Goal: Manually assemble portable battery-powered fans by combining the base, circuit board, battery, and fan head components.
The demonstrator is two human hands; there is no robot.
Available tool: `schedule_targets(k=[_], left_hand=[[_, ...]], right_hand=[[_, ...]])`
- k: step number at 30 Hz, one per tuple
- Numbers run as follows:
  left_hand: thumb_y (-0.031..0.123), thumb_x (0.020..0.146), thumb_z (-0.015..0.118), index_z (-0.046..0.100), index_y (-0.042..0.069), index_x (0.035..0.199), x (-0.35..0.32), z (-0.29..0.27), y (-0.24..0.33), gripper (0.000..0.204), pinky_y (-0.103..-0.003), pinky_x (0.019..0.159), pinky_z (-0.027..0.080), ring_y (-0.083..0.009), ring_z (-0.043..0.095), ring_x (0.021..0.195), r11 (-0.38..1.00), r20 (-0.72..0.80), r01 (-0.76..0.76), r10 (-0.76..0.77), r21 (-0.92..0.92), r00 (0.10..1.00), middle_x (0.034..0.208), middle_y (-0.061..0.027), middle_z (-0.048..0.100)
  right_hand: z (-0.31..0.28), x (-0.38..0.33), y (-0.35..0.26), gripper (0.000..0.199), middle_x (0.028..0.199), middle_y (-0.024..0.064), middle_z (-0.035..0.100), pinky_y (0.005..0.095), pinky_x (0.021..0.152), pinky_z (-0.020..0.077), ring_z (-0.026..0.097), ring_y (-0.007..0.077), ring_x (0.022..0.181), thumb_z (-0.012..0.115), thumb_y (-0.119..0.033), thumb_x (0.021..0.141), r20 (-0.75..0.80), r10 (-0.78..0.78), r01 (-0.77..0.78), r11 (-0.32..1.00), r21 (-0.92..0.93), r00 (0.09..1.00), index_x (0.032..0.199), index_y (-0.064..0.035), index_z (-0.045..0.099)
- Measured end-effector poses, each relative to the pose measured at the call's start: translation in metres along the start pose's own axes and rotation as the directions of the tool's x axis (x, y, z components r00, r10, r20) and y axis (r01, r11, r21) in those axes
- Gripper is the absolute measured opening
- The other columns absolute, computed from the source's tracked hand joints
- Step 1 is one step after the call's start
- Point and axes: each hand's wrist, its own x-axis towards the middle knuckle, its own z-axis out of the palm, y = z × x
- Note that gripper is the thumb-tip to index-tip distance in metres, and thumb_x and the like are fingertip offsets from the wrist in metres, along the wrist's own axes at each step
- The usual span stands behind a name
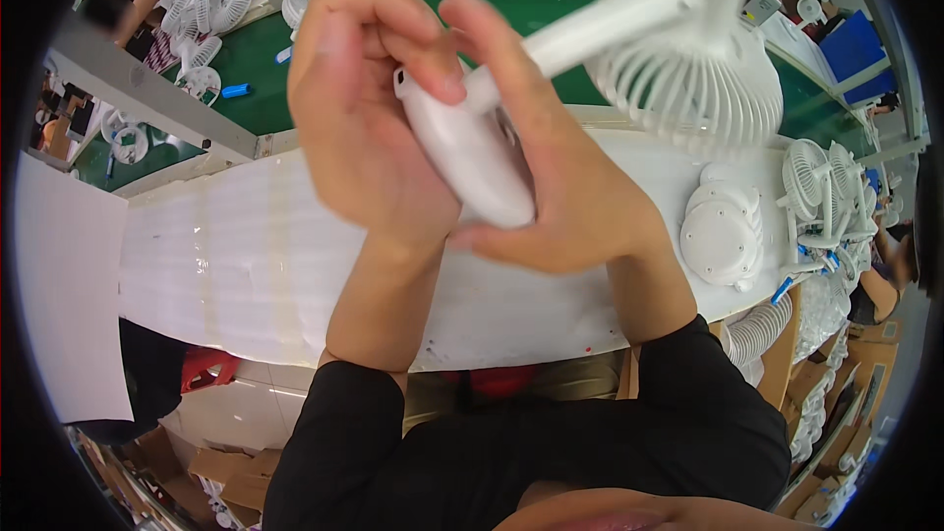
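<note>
A small white fan is held up over the white-covered table, its rounded base between my two palms. My left hand wraps the base from the left, fingers bent over its upper end. On the other side my right hand cups the base, with fingers reaching up beside the arm. That arm slants to the upper right and ends at a ribbed, slightly blurred grille. The base's far face is hidden by my hands.
White round parts are stacked at the table's right, beside several white fans. Beyond the table runs a green belt with a blue piece. A metal post stands at left. Other people's arms show at the far left.
</note>
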Motion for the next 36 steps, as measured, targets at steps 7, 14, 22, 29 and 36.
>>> schedule_targets(k=[7, 14, 22, 29, 36], left_hand=[[0.016, 0.093, 0.045, 0.061, -0.001, 0.103, 0.024, -0.016, -0.039, 0.025, -0.024, 0.079, 0.039, -0.0139, 0.054, 0.082, 0.988, -0.183, 0.150, -0.154, -0.038, 0.971, 0.089, -0.0080, 0.062], [0.005, 0.082, 0.055, 0.061, 0.003, 0.112, 0.024, -0.165, -0.041, 0.031, -0.032, 0.086, 0.049, -0.0235, 0.063, 0.090, 0.280, -0.457, 0.412, 0.120, 0.867, 0.881, 0.105, -0.0110, 0.065], [0.003, 0.081, 0.059, 0.061, 0.004, 0.113, 0.005, -0.193, -0.081, 0.032, -0.032, 0.076, 0.051, -0.0237, 0.064, 0.081, 0.092, -0.617, 0.619, -0.054, 0.780, 0.785, 0.102, -0.0113, 0.068], [0.002, 0.081, 0.061, 0.068, 0.005, 0.110, 0.020, -0.193, -0.052, 0.030, -0.028, 0.066, 0.048, -0.0176, 0.060, 0.069, 0.244, -0.371, 0.391, -0.124, 0.888, 0.920, 0.085, -0.0088, 0.070], [-0.002, 0.079, 0.066, 0.074, 0.003, 0.104, 0.025, -0.046, -0.009, 0.028, -0.021, 0.059, 0.043, -0.0107, 0.054, 0.066, 0.320, 0.017, 0.226, -0.609, 0.920, 0.793, 0.076, -0.0059, 0.067]], right_hand=[[-0.039, -0.008, 0.048, 0.063, 0.115, 0.0161, 0.066, 0.0355, 0.090, 0.0505, 0.063, 0.0298, 0.098, 0.066, 0.005, 0.070, -0.306, 0.349, -0.421, 0.882, -0.213, 0.886, 0.132, -0.0023, 0.056], [-0.080, -0.028, 0.121, 0.049, 0.114, 0.0143, 0.067, 0.0350, 0.091, 0.0503, 0.064, 0.0265, 0.099, 0.067, 0.000, 0.079, -0.450, 0.537, -0.673, 0.705, -0.225, 0.713, 0.127, -0.0050, 0.060], [-0.103, -0.030, 0.118, 0.029, 0.096, 0.0067, 0.067, 0.0304, 0.079, 0.0505, 0.062, 0.0194, 0.083, 0.063, -0.007, 0.086, -0.704, 0.129, -0.610, 0.621, -0.492, 0.698, 0.115, -0.0056, 0.067], [-0.090, -0.020, 0.086, 0.022, 0.079, 0.0001, 0.059, 0.0247, 0.063, 0.0431, 0.050, 0.0112, 0.067, 0.059, -0.009, 0.089, -0.590, 0.442, -0.579, 0.814, -0.053, 0.675, 0.109, -0.0052, 0.068], [-0.072, -0.012, 0.062, 0.023, 0.082, -0.0012, 0.057, 0.0209, 0.067, 0.0403, 0.049, 0.0083, 0.072, 0.057, -0.006, 0.090, -0.436, 0.432, -0.477, 0.879, 0.007, 0.790, 0.112, -0.0066, 0.066]])
